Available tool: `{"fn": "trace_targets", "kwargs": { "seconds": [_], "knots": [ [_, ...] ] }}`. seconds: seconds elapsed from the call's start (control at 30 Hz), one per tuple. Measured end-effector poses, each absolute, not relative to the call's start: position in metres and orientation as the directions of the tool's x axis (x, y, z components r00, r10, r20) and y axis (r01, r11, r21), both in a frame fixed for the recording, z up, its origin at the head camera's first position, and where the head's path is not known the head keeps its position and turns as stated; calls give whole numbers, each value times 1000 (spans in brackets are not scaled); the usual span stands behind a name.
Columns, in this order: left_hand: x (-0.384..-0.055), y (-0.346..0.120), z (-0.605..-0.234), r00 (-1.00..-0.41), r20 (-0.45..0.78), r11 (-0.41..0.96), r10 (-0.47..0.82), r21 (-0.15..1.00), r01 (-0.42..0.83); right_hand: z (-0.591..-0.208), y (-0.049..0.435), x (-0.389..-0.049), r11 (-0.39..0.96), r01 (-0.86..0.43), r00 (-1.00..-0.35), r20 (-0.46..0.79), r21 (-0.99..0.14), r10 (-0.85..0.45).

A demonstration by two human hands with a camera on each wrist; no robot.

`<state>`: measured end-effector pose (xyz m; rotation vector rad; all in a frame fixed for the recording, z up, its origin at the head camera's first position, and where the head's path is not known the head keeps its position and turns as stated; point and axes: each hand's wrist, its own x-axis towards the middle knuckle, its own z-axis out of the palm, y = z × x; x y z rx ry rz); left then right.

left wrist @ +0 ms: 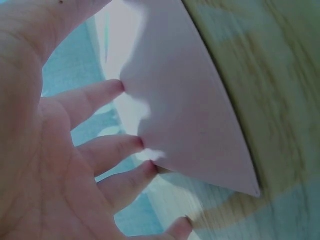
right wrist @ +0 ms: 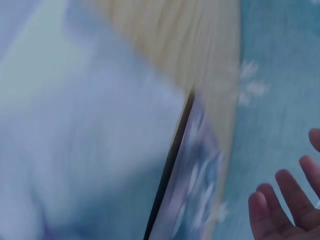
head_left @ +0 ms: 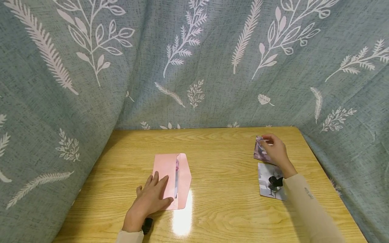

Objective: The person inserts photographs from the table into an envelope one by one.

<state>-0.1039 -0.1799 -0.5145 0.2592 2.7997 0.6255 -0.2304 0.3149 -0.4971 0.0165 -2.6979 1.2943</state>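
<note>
Pale pink paper, smooth and matte, makes up the envelope (head_left: 165,163) lying flat on the table (head_left: 220,168), its pointed flap (head_left: 184,182) folded out toward the right. Along the opening, a slim strip of a printed card (head_left: 177,173) shows, pinkish at the top and greyer below. The left hand (head_left: 149,198) rests on the envelope's lower left part, fingers spread and relaxed, clasping nothing; its thumb reaches across toward the opening. From the left wrist I can see fingertips touching the paper, while one finger lies off its edge.

Well apart, over on the right, are two flat cards with pictures on them. The farther one, a purple card (head_left: 258,153), lies partly under the right hand (head_left: 276,149), whose fingers are loosely bent and free of any hold; whether a fingertip brushes the card, I cannot tell. Just beside it, closer to the person, the grey card (head_left: 264,185) sits partly covered by the wrist and a black wrist device (head_left: 275,181). The right wrist view of both cards is blurred.

The table has yellow-brown wood grain and a glossy patch of reflected light near the envelope. Beyond hangs a blue-grey curtain (head_left: 212,91), its woven-looking cloth printed with white leaves and sprigs. The sleeves (head_left: 307,204) are plain beige.
</note>
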Motion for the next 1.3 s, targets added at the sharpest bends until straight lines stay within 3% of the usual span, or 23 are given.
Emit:
{"fn": "trace_targets", "kwargs": {
  "seconds": [0.23,0.63,0.87,1.3],
  "knots": [
    [-105,-181,-517,-949,-211,889,235,442,123,-499,351,-241,642,86,-988,15,-762,151],
    [-105,-180,-517,-950,-202,885,236,448,125,-509,380,-251,666,208,-978,-174,-716,119],
    [-105,-180,-517,-950,-212,886,231,450,115,-517,382,-250,770,143,-990,-104,-621,101],
    [-105,-181,-517,-951,-211,886,225,450,110,-529,380,-252,766,150,-987,-52,-625,151]
  ]
}}
